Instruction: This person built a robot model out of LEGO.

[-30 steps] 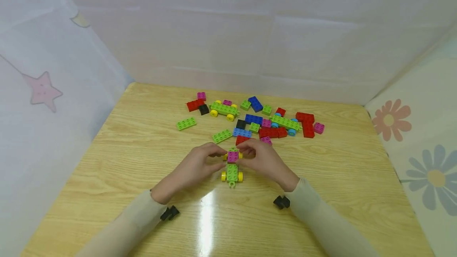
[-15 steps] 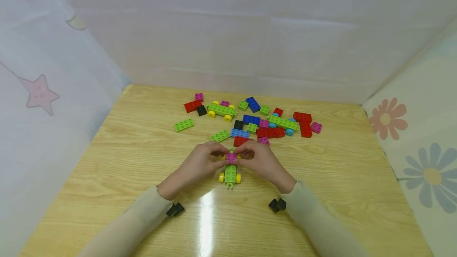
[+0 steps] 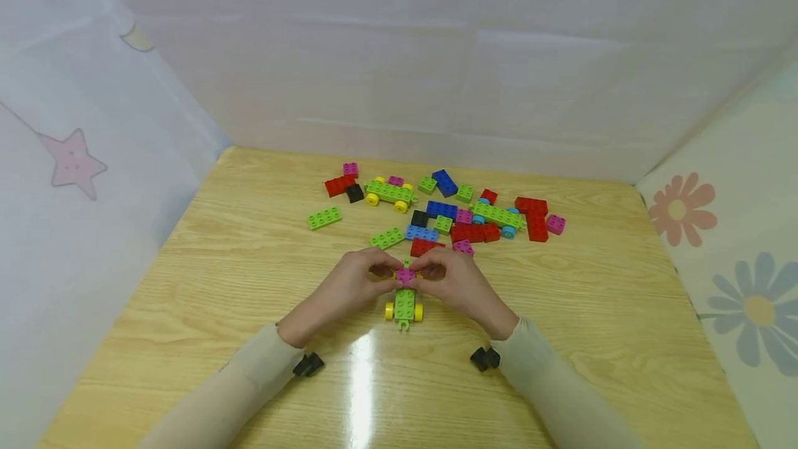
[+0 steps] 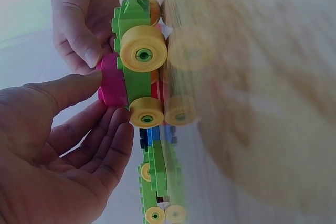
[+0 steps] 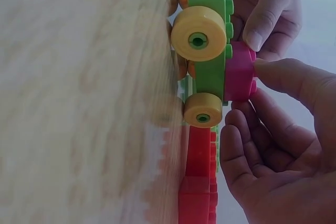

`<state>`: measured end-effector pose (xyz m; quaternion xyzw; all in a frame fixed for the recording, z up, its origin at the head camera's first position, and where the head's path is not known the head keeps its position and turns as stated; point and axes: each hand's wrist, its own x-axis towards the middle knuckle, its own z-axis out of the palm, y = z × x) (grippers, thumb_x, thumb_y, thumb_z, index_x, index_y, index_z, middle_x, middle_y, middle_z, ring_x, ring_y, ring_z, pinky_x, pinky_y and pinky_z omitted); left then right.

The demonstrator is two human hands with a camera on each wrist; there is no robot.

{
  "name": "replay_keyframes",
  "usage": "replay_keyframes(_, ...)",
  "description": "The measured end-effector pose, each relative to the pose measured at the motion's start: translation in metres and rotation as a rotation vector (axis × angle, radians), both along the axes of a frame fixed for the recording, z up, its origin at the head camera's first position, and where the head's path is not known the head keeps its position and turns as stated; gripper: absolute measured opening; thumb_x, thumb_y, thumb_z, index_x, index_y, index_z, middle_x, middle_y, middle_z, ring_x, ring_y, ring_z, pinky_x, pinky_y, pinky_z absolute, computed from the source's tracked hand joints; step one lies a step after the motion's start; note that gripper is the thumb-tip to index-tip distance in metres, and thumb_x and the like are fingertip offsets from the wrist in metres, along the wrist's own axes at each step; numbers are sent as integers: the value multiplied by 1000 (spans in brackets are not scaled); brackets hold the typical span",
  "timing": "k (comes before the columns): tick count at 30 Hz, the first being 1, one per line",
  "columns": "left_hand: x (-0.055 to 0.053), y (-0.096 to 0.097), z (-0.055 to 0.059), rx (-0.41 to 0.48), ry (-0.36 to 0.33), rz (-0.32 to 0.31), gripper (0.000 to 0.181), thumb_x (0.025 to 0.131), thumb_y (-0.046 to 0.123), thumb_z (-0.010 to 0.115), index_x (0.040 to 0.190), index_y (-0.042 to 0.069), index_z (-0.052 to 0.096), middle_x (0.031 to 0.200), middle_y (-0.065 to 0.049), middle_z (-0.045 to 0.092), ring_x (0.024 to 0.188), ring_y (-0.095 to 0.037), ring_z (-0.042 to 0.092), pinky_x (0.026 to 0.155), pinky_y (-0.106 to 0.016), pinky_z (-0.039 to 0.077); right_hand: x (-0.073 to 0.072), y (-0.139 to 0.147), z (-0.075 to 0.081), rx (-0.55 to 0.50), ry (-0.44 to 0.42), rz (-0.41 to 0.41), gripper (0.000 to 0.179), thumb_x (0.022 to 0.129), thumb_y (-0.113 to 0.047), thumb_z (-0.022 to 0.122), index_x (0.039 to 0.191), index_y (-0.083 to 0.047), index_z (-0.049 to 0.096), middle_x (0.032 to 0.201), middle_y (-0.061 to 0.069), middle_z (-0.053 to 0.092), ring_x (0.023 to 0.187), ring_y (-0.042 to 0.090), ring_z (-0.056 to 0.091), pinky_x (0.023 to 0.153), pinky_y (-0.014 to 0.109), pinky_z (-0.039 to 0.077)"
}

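On the wooden table stands a green toy car base [image 3: 404,305] with yellow wheels [image 4: 144,49]. A magenta building brick [image 5: 239,72] sits on the far half of its studs, with no gap visible between them in the wrist views. My left hand [image 3: 350,284] pinches this brick [image 4: 112,81] from the left, thumb and forefinger at its edges. From the right, my right hand [image 3: 460,287] pinches it the same way. The two thumb tips nearly meet at the brick's near side. Fingertips cover parts of the brick and the far wheels.
Behind the hands lie loose bricks, among them a red brick [image 3: 427,247], a light blue brick [image 3: 421,233] and a green brick [image 3: 387,238]. Two more car bases stand farther back, one yellow-wheeled [image 3: 389,192], one blue-wheeled [image 3: 497,215]. Cloth walls [image 3: 399,89] border the table.
Both hands have drawn closer together, and their thumbs have come in against the magenta brick's near edge. The car base and the loose bricks stay in place; the head view shifts slightly.
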<state>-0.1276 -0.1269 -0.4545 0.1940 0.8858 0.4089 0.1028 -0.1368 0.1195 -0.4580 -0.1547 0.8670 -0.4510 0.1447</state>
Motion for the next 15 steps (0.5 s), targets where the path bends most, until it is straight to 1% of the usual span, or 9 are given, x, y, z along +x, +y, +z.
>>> replay_keyframes(5,-2,-2,0,-3,-2,-13,23,103,21,84,125,16,84,120,2,82,109,-15,75,100,-41,66,1,-1,-1,6,13,5,20,98,-28,89,117,-24,86,120,-4,80,102,15,70,95,37,63)
replay_keyframes(10,-3,-1,2,-23,-9,-7,23,103,23,84,125,17,84,120,3,82,109,-15,75,101,-41,66,1,-2,0,-4,17,10,22,98,-29,90,118,-25,86,121,-5,80,103,15,70,95,37,64)
replay_keyframes(15,-2,0,3,-31,-11,-7,23,103,23,84,125,16,84,120,2,82,110,-16,76,101,-41,66,2,0,-1,-6,11,0,19,98,-30,89,117,-24,86,121,-4,80,104,14,71,97,37,64)
